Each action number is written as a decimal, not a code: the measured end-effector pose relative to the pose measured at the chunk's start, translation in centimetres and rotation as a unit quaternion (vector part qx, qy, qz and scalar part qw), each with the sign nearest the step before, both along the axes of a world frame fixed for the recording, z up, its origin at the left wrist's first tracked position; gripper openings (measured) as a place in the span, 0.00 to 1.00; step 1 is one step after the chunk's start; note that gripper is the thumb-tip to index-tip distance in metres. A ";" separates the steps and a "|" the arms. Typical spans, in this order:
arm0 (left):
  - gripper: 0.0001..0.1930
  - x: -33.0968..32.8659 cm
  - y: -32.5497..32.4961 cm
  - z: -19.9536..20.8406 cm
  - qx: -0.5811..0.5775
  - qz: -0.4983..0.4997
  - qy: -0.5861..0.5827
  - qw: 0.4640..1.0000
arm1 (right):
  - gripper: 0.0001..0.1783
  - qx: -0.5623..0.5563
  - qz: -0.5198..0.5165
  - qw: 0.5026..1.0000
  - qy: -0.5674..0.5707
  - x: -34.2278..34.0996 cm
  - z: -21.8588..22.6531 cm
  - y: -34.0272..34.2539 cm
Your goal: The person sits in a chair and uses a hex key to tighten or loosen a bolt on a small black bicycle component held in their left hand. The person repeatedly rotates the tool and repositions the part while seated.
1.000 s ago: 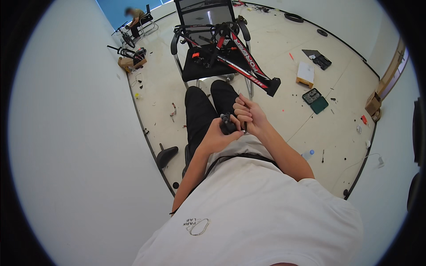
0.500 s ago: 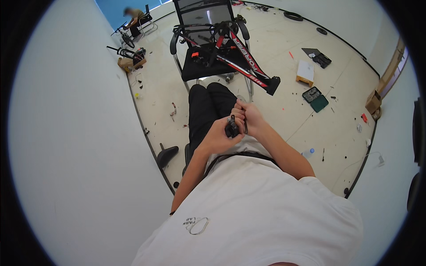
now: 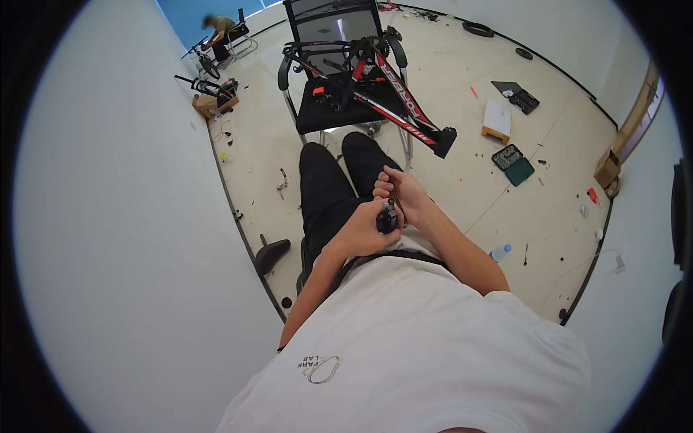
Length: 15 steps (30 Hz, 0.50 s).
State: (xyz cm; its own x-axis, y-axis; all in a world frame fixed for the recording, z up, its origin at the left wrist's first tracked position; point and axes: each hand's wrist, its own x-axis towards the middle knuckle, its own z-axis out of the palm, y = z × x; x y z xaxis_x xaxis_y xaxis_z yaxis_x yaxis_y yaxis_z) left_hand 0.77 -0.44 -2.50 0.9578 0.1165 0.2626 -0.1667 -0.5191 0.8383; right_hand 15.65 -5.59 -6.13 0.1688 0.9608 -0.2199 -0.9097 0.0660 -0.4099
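Observation:
Over my lap, my left hand (image 3: 361,229) is closed around a small black part with metallic bits (image 3: 388,218); it looks like a bicycle component, but its kind is unclear. Right beside it, my right hand (image 3: 406,193) has its fingers curled in. A thin dark strand or rod (image 3: 401,211) runs from under those curled fingers down along the part. Both hands nearly touch, and the inside of the right hand is hidden. In front of my knees, a black, red and white bicycle frame (image 3: 404,97) rests across a black chair (image 3: 307,115).
Right of the chair lie a white box (image 3: 497,119), an open green tool case (image 3: 518,170) and a black case (image 3: 525,99). A bottle (image 3: 499,252) lies near my right elbow. At left are a bicycle saddle (image 3: 272,255) and small parts. Another person (image 3: 219,32) sits far back left.
My knees have spread apart. Both hands have shifted slightly, with the black part now a little lower and further right, tilted differently.

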 end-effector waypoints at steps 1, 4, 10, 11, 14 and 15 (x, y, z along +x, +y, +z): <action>0.06 0.1 -0.1 -0.2 0.009 -0.004 0.004 1.000 | 0.17 0.012 0.011 1.000 0.005 0.2 -0.3 0.0; 0.06 0.1 -0.1 -0.1 -0.016 -0.005 0.024 1.000 | 0.17 0.037 0.039 0.998 0.026 0.5 -1.3 0.3; 0.06 0.1 -0.3 -0.5 -0.006 0.008 0.001 1.000 | 0.19 0.031 0.060 0.993 0.101 -0.7 -2.4 0.9; 0.06 0.1 -0.6 -0.5 0.008 0.007 -0.011 1.000 | 0.19 0.035 0.075 0.991 0.107 -0.7 -3.1 1.0; 0.06 0.2 -1.0 0.0 0.022 -0.001 -0.024 0.999 | 0.19 0.035 0.090 0.991 0.092 -0.3 -4.0 1.5; 0.07 0.2 -0.7 -0.4 0.004 -0.005 -0.010 1.000 | 0.19 0.027 0.074 0.994 0.070 -0.6 -3.1 1.2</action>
